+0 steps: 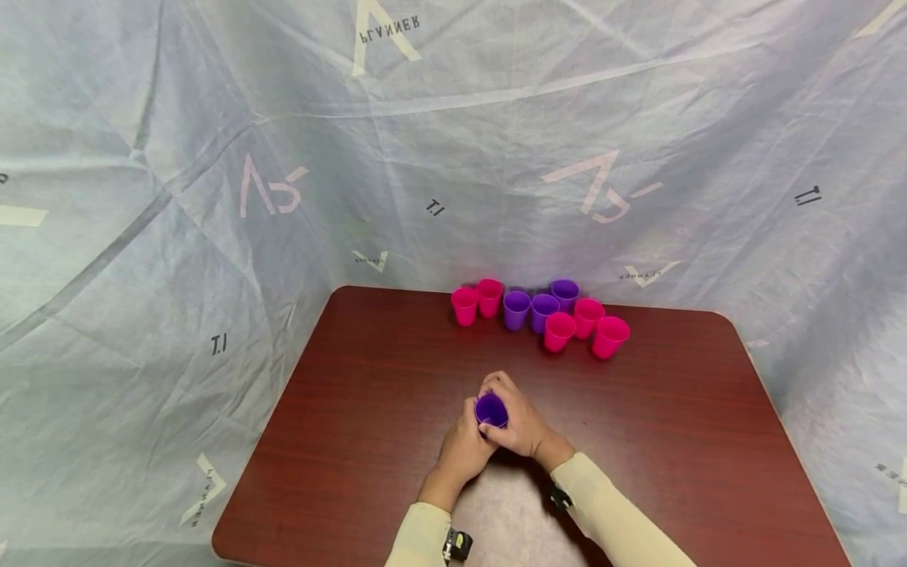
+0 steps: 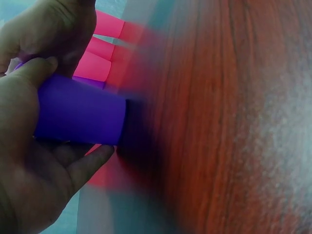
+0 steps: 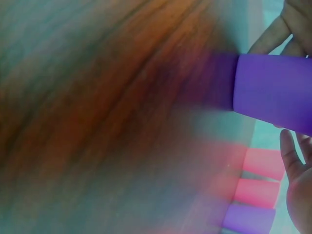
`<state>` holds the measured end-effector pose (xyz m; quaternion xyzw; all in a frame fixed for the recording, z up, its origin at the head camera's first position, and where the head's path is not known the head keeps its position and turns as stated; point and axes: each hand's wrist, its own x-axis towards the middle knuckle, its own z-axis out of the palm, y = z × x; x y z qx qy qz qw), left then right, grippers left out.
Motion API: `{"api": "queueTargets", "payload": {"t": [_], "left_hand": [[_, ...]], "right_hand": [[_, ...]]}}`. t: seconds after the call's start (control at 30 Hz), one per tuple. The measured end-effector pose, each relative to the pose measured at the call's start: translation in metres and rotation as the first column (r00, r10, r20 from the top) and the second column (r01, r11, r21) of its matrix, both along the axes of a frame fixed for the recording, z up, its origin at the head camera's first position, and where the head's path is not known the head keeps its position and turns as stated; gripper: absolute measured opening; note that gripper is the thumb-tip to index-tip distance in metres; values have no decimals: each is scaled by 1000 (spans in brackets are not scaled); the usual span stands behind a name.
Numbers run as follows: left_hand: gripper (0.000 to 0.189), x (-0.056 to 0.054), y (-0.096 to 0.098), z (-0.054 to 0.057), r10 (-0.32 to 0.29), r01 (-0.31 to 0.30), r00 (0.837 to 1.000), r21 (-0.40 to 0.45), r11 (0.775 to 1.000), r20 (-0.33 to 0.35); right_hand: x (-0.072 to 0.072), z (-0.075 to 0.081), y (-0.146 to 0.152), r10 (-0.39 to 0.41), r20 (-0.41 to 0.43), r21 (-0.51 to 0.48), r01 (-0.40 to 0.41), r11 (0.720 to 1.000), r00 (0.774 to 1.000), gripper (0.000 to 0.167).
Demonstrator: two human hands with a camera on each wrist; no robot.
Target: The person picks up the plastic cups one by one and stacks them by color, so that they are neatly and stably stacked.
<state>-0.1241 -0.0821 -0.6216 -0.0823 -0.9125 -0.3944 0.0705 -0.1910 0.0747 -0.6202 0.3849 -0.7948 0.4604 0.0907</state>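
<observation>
A purple cup (image 1: 491, 411) stands upright between both hands near the middle of the wooden table (image 1: 354, 441), its mouth facing up. From the left side, my left hand (image 1: 464, 450) grips it, with the thumb along its wall and a finger near its base in the left wrist view. The right hand (image 1: 523, 421) holds it round the rim from the right, thumb at the near edge. The cup's smooth wall (image 2: 83, 109) shows in the left wrist view. In the right wrist view, part of the cup (image 3: 273, 90) is cut off by the frame edge.
Along the table's far side stand several upright cups: two pink cups (image 1: 464, 307) at left, three purple cups (image 1: 516, 311) in the middle and three pink cups (image 1: 610, 339) at right. Grey printed sheeting (image 1: 496, 157) hangs behind and beside the table.
</observation>
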Motion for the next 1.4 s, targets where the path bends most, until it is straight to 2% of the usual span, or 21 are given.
{"api": "queueTargets", "payload": {"t": [0.2,0.43,0.6,0.8,0.97,1.2,1.4], "left_hand": [[60,-2,0,-1,-6,6,1000,34,999,5],[66,-4,-1,-1,25,-32,996,80,996,84],[60,-7,1,-3,37,-52,990,110,993,134],[53,-10,3,-1,33,-55,990,156,986,140],[52,-11,4,1,50,-71,989,156,985,136],[50,-10,6,1,58,-82,988,172,982,142],[54,-10,6,2,66,-98,985,202,974,159]], "right_hand": [[3,0,3,-6,2,26,5,1000,1000,52],[4,-1,4,1,-20,57,1,998,1000,53],[4,1,7,16,-2,57,-16,998,1000,52],[0,5,12,-14,19,51,13,999,1000,44],[-5,11,14,-31,-15,43,32,999,999,40],[-12,19,16,-60,-32,77,63,995,998,40],[-25,24,20,-109,-38,101,112,989,993,41]]}}
